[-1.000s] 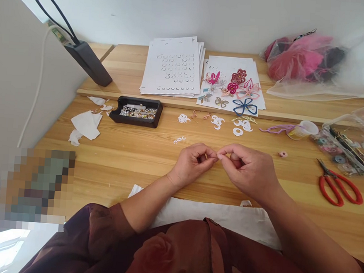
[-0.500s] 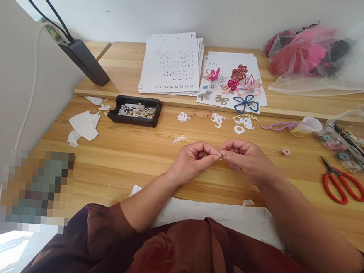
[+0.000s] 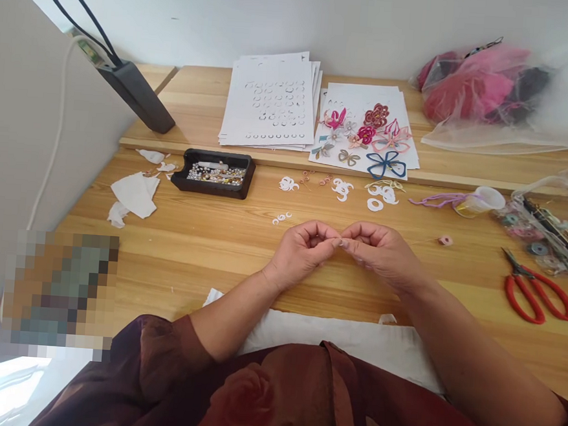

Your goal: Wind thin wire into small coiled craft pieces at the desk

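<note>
The left hand (image 3: 303,250) and right hand (image 3: 382,252) curl inward above a grainy pine tabletop (image 3: 188,258), their fingertips (image 3: 344,243) meeting at the middle in a tight pinch. Whatever they pinch is too fine to make out and is hidden by the fingers. Tiny white paper curls (image 3: 281,218) lie just far-left of the hands. A small pink roll (image 3: 445,240) sits to the right, and red-handled scissors (image 3: 538,297) lie farther right, their thin steel blades pointing far.
</note>
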The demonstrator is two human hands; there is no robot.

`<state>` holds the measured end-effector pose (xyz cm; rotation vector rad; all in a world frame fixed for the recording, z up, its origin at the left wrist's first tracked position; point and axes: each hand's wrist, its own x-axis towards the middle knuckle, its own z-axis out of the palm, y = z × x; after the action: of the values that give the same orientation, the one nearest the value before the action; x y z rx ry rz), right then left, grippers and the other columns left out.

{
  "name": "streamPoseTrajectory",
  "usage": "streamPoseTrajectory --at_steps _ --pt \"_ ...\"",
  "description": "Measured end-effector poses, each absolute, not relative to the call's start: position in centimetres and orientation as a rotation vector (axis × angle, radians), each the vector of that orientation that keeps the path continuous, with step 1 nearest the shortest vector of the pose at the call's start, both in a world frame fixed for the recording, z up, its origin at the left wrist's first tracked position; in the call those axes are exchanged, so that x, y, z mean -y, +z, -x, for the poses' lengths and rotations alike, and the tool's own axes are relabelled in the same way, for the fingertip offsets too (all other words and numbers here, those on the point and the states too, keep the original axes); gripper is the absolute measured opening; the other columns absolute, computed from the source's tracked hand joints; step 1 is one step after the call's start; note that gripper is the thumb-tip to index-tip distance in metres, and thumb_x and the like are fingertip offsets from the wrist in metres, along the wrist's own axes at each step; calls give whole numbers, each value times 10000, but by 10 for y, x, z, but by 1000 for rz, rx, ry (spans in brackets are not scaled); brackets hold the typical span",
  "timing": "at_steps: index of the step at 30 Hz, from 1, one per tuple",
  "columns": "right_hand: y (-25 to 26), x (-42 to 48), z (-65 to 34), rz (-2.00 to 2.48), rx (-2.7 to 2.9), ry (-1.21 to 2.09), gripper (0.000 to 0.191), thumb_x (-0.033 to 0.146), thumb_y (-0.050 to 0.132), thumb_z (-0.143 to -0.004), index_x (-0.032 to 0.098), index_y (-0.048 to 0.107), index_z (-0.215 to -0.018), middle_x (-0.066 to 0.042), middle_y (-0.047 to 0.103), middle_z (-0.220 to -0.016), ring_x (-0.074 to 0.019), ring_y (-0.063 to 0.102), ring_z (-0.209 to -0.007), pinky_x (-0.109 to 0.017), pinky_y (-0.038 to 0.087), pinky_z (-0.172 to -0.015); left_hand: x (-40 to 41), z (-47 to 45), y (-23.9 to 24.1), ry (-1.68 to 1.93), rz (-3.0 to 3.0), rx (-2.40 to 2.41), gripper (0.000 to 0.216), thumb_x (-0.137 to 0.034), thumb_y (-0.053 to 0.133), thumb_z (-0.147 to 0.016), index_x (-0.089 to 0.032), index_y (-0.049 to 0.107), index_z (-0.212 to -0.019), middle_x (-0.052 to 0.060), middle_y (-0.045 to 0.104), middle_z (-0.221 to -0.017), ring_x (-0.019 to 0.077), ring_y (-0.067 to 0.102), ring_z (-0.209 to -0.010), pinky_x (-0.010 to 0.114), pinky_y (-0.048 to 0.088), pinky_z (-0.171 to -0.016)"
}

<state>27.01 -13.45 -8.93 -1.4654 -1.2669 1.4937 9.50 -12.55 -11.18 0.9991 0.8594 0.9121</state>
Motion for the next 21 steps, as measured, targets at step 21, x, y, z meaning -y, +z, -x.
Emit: streamPoseTrajectory --at_steps 21 --pt "-93 154 -258 1294 2000 -28 102 176 655 -882 222 723 -942 5 677 -669 -150 612 -608 -289 456 -612 125 -95 -114 977 -918 -885 401 -510 750 -779 -163 563 -854 -86 483 -544 41 395 -428 189 300 -444"
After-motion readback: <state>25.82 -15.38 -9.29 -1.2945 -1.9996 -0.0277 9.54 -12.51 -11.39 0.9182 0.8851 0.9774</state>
